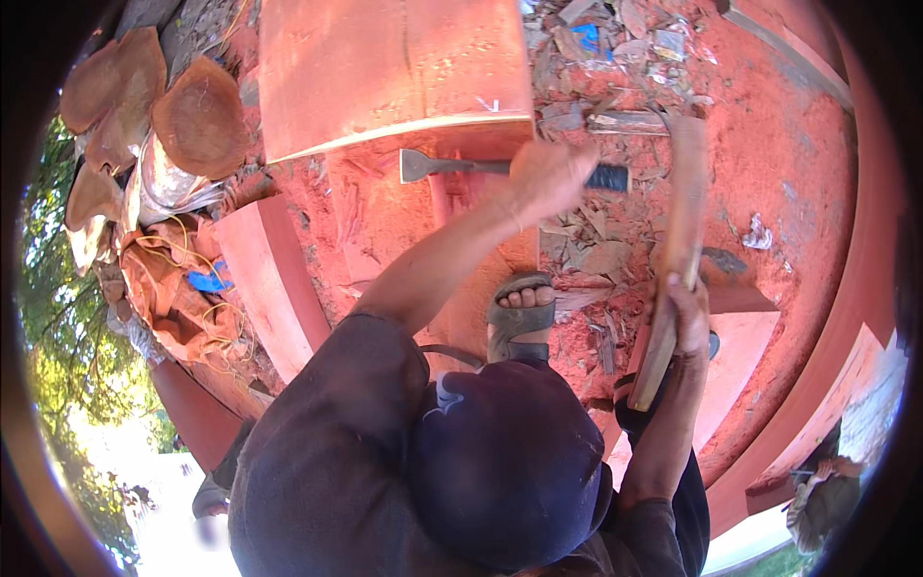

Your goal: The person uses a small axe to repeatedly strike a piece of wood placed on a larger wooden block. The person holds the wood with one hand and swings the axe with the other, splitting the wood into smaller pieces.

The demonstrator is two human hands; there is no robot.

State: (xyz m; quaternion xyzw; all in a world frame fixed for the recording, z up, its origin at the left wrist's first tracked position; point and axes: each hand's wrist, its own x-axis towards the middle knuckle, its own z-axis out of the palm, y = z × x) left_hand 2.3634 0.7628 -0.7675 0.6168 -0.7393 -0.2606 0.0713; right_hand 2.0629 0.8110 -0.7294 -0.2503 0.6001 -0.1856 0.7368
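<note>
My left hand (550,179) is closed around the middle of a long flat-bladed chisel (419,166). Its wide metal blade points left, and a dark wrapped handle end sticks out on the right. The chisel lies across in front of the near edge of a thick reddish wood slab (394,72). On the right, my right hand (688,315) grips a long, slightly curved piece of wood (686,207) by its lower part. That piece stretches away from me, its far end to the right of the chisel handle. My sandaled foot (522,306) stands between the two hands.
Squared timber (272,264) lies at left, near an orange cloth (173,288) and cut logs (200,115). Another wood block (740,337) is at right. Chips and scraps (596,231) cover the reddish ground. Another person (825,495) is at the lower right edge.
</note>
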